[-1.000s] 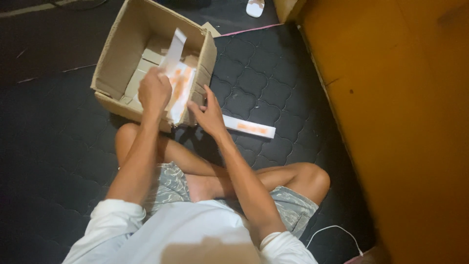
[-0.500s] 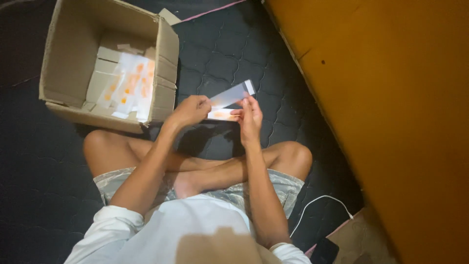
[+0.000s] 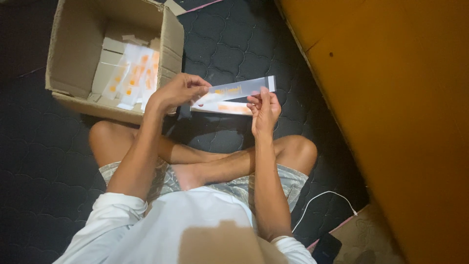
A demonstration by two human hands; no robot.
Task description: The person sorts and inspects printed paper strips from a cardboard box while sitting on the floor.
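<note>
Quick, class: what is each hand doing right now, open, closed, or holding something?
Left hand: closed, pinching one end of the long clear packet.
Right hand: fingers closed on the same packet's other half.

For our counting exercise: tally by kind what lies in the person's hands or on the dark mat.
Long clear packets in the hands: 1
Long white packets on the mat: 1
Open cardboard boxes: 1
White cables: 1
Total: 4

1. Open mat (image 3: 234,44) lies far of the hands, between box (image 3: 171,44) on the left and orange wall (image 3: 391,122) on the right.
2. Crossed legs (image 3: 220,166) block the near side.
3. A white cable (image 3: 322,200) trails near right.
</note>
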